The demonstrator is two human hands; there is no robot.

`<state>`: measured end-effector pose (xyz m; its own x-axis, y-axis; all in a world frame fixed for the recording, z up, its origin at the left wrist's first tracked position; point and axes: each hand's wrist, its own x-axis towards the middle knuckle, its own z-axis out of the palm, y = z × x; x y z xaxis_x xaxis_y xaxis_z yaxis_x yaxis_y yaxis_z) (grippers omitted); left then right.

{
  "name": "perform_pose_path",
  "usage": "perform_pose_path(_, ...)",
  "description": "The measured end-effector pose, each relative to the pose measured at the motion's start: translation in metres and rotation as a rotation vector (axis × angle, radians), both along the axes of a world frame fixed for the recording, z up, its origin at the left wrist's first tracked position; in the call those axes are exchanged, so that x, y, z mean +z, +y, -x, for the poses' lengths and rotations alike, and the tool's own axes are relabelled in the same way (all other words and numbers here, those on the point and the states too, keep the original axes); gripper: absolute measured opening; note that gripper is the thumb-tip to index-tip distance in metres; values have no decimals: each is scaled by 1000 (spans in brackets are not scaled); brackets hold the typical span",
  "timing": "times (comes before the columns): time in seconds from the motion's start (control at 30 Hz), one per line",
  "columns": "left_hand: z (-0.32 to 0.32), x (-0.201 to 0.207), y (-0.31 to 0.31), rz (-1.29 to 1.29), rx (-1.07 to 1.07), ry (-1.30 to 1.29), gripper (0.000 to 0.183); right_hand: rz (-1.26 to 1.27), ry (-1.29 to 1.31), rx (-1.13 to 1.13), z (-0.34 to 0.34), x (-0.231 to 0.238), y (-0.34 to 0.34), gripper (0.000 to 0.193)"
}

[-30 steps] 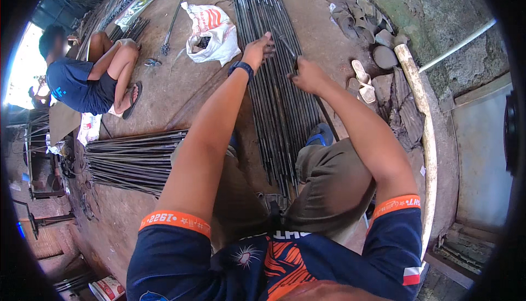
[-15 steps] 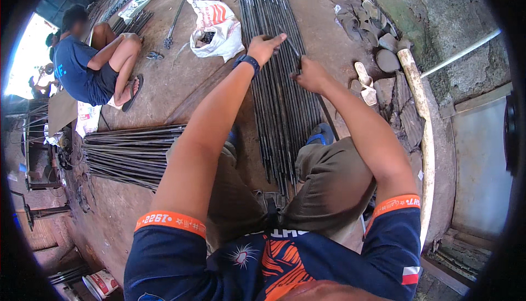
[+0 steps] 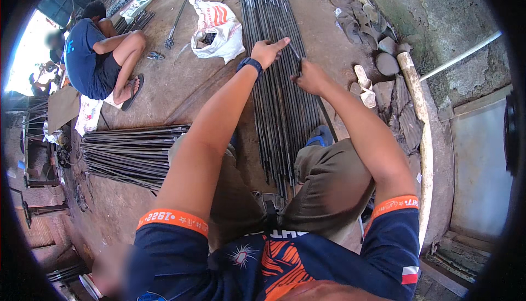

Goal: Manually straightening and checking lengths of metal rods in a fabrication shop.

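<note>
My right hand is closed around a dark metal rod that slants over the pile, its upper end pointing away from me. Close to that upper end is my left hand, with a dark watch on the wrist. Its fingers are curled together and one digit points at the rod; whatever they hold is hidden. Beneath both hands lies a long bundle of dark rods, side by side on the floor between my feet.
A second rod stack lies crosswise at left. Beyond it a person sits on the floor. An open white sack of small dark pieces stands near the bundle. Sandals and a pale pole lie along the right wall.
My left hand has shifted slightly down and right, the right hand barely at all. The seated person has bent forward. A blurred head has come in at lower left, partly covering a bucket.
</note>
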<state>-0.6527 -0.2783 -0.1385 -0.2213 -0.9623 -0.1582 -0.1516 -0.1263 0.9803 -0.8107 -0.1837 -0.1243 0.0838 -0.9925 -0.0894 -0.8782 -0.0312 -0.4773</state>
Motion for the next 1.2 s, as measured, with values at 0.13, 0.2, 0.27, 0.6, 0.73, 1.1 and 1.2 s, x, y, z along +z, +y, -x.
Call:
perform_pose_path(0.13,3,1,-1,35,-39,81,59,2,-7,-11,4,-3,0,43)
perform_pose_path(0.2,0,-5,-3,-52,21,152,59,-22,8,-13,7,-4,0,44)
perform_pose_path(0.27,-20,-19,-15,-81,139,225,60,-11,81,-3,0,0,3,47)
perform_pose_path(0.6,-160,-137,-79,169,75,-1064,28,-46,-105,5,2,-40,-8,48)
perform_pose_path(0.73,-138,-209,-65,-38,-90,-1117,34,-143,-64,-22,5,-63,-5,47)
perform_pose_path(1.1,-128,-302,-19,26,258,-882,55,-359,-301,-14,-49,-135,-22,40)
perform_pose_path(1.2,-108,-278,-31,-78,332,-198,36,-411,-296,20,-64,-155,-22,45)
